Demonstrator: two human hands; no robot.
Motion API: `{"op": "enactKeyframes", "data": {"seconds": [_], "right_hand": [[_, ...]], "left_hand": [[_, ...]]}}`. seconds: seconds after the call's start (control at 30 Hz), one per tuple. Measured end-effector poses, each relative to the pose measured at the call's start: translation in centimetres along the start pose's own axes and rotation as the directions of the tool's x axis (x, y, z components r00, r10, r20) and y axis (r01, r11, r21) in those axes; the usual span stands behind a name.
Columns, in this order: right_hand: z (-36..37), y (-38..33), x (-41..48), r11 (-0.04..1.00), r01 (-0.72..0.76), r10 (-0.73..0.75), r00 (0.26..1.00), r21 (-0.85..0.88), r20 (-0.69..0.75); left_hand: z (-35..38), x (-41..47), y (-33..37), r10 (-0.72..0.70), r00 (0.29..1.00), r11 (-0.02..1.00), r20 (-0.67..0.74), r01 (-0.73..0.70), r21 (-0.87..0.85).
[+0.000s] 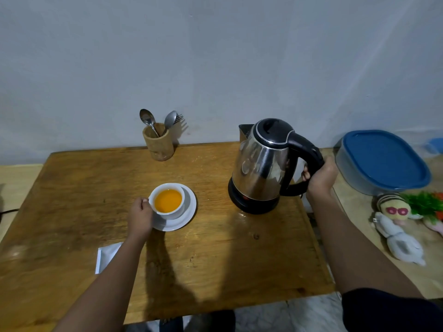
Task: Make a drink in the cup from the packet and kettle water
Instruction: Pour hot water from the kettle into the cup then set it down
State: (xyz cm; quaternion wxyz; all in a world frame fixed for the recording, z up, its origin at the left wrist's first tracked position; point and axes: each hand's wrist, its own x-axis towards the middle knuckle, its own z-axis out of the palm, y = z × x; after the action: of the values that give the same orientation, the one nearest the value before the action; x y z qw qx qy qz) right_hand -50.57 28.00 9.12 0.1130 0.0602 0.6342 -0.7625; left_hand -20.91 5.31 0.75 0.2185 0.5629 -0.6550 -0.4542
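Observation:
A white cup (177,210) full of orange liquid stands on a white saucer (189,213) at the middle of the wooden table (215,255). My left hand (140,215) grips the cup at its handle side. The steel kettle (261,166) with a black lid sits upright on its black base at the right of the table. My right hand (320,176) is closed around the kettle's black handle. A white packet (104,256) lies flat near the left front, partly hidden under my left forearm.
A wooden holder (158,144) with spoons and a fork stands at the back by the wall. On the neighbouring surface to the right are a blue-lidded container (383,161), a soft toy (395,226) and green plastic leaves (424,203).

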Motion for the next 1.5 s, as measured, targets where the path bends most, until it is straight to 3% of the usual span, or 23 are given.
{"op": "enactKeyframes", "data": {"seconds": [0.63,0.9,1.3,1.5], "right_hand": [[-2.4,-0.4,-2.4,0.994,0.067,-0.059,0.995,0.09,-0.085],[-1.3,0.7,-2.7,0.988,0.144,-0.134,0.979,0.057,-0.151],[0.0,0.7,-2.4,0.988,0.128,-0.134,0.989,-0.082,-0.063],[-0.9,-0.6,-3.2,0.985,0.168,-0.172,0.973,-0.033,-0.155]], "left_hand": [[0.2,0.0,0.1,-0.015,0.999,0.999,-0.036,0.016,0.032],[0.1,0.1,0.0,-0.011,0.999,1.0,-0.043,0.012,0.016],[0.0,0.2,-0.2,0.003,1.0,1.0,-0.008,-0.003,0.01],[-0.2,0.3,-0.2,0.009,1.0,1.0,-0.002,-0.009,0.029]]}}
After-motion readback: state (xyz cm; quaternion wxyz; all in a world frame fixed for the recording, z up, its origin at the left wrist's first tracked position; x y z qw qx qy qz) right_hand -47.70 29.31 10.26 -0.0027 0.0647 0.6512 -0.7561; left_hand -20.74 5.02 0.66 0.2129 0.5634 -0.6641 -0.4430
